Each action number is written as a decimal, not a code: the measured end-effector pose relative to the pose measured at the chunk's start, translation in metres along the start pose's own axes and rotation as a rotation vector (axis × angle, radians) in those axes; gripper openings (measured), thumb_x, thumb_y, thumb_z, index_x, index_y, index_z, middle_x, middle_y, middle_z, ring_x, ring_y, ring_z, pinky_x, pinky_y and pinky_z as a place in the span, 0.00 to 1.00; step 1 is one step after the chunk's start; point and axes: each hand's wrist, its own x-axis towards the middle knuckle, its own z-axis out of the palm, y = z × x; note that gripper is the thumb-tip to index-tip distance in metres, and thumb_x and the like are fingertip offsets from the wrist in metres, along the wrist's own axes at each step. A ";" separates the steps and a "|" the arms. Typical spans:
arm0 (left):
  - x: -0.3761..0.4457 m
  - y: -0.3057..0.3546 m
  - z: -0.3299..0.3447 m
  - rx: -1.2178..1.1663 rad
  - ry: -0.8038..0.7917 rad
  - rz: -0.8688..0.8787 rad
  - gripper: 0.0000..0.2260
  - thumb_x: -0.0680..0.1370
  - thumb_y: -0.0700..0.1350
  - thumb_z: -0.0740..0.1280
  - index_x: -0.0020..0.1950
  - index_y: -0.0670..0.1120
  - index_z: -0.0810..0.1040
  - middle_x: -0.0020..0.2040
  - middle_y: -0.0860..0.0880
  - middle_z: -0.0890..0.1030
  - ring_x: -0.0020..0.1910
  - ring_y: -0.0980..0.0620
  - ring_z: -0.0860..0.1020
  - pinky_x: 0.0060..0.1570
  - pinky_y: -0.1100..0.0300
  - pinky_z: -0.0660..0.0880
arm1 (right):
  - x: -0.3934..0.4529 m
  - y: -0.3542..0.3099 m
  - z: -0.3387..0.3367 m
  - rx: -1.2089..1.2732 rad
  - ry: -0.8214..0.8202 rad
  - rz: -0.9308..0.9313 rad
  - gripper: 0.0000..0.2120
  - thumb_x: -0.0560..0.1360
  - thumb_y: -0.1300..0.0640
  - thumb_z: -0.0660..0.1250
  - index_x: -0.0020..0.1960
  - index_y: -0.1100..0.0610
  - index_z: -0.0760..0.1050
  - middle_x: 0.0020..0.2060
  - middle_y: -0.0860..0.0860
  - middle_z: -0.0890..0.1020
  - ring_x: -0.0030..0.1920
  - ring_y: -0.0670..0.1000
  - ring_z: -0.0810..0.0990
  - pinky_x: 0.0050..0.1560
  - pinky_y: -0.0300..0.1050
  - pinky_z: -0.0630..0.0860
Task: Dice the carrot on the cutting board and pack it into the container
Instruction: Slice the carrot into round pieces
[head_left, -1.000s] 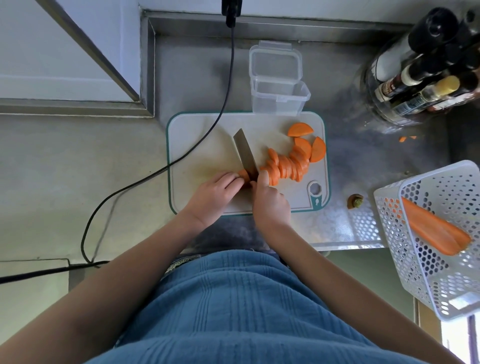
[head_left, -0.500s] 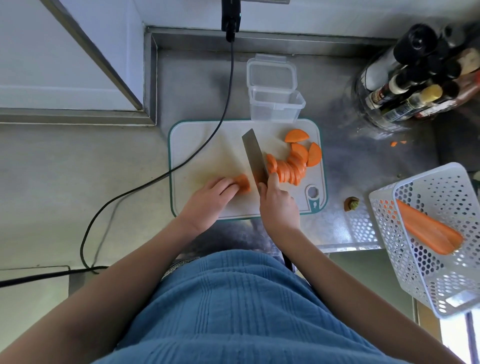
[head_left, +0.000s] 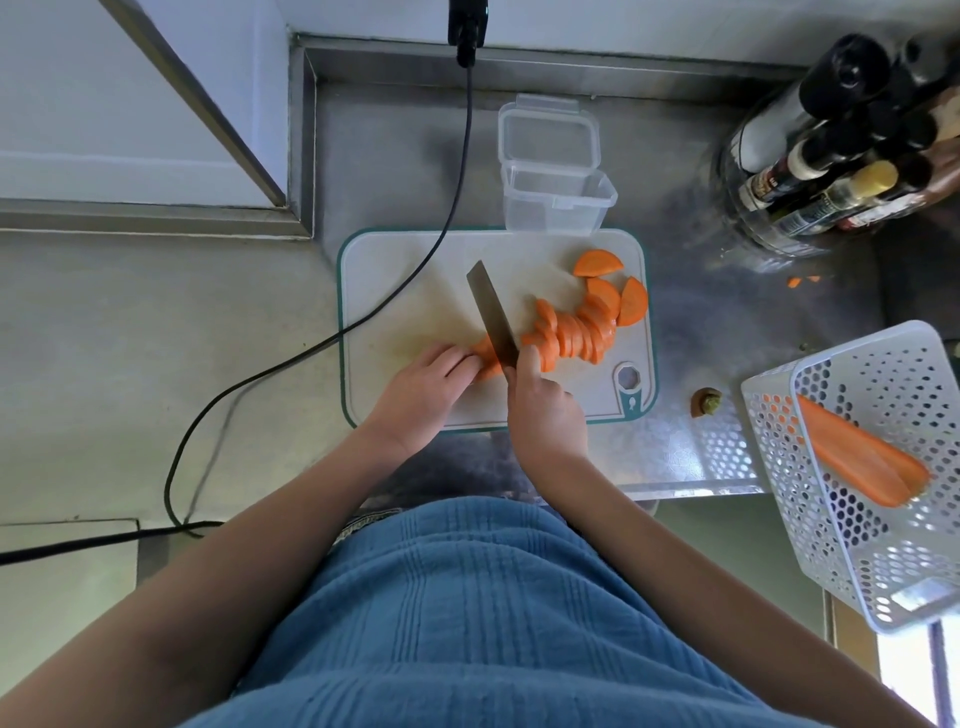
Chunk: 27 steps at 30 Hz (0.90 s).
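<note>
Slicing is under way at the near edge of the cutting board (head_left: 395, 280), as I watch from the head camera. Nearest me, the right hand (head_left: 545, 410) is clenched around the handle of the knife (head_left: 493, 317), index finger riding up beside the blade. The left hand (head_left: 421, 389) sits just beside it, fingertips curled down on the remaining carrot stub (head_left: 485, 356), pinning it to the board. The blade stands across that stub, between the left fingers and the cut pieces.

I judge the carrot stiff and dense, light in the hand, and damp enough on its cut faces to skate (the short stub leaves little room for fingers). The safest hold is on top of the stub, well back from the edge, knuckles toward the blade.

Just beyond the knife, a fanned row of carrot slices (head_left: 571, 332) leans to the right, with a few loose half-rounds lying flat nearer the far right corner. These are slices, not dice, so I reckon more cutting lies ahead.

Farther on, the clear container (head_left: 558, 205) stands at the board's far edge, its hinged lid thrown back and nothing inside that I can see. A black cable (head_left: 415, 291) crosses the board's far left corner.
</note>
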 end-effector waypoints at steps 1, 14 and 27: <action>0.000 0.000 0.000 -0.004 0.005 -0.001 0.14 0.67 0.31 0.73 0.51 0.39 0.79 0.47 0.43 0.80 0.46 0.42 0.78 0.37 0.53 0.79 | 0.000 0.000 0.002 -0.011 -0.001 -0.001 0.09 0.83 0.58 0.53 0.62 0.57 0.57 0.39 0.59 0.82 0.38 0.61 0.81 0.39 0.55 0.80; 0.001 0.000 -0.002 -0.008 0.014 0.010 0.16 0.63 0.28 0.73 0.49 0.38 0.79 0.43 0.42 0.80 0.44 0.42 0.79 0.36 0.55 0.79 | 0.012 -0.012 0.006 -0.129 -0.124 0.024 0.20 0.80 0.67 0.54 0.69 0.59 0.53 0.45 0.57 0.81 0.43 0.58 0.82 0.42 0.50 0.77; 0.001 0.004 -0.003 -0.026 -0.031 -0.098 0.20 0.62 0.27 0.72 0.52 0.40 0.77 0.43 0.43 0.77 0.42 0.42 0.77 0.29 0.52 0.77 | 0.011 0.002 0.006 -0.025 -0.016 0.010 0.12 0.82 0.59 0.53 0.64 0.56 0.56 0.40 0.58 0.81 0.39 0.61 0.81 0.40 0.53 0.78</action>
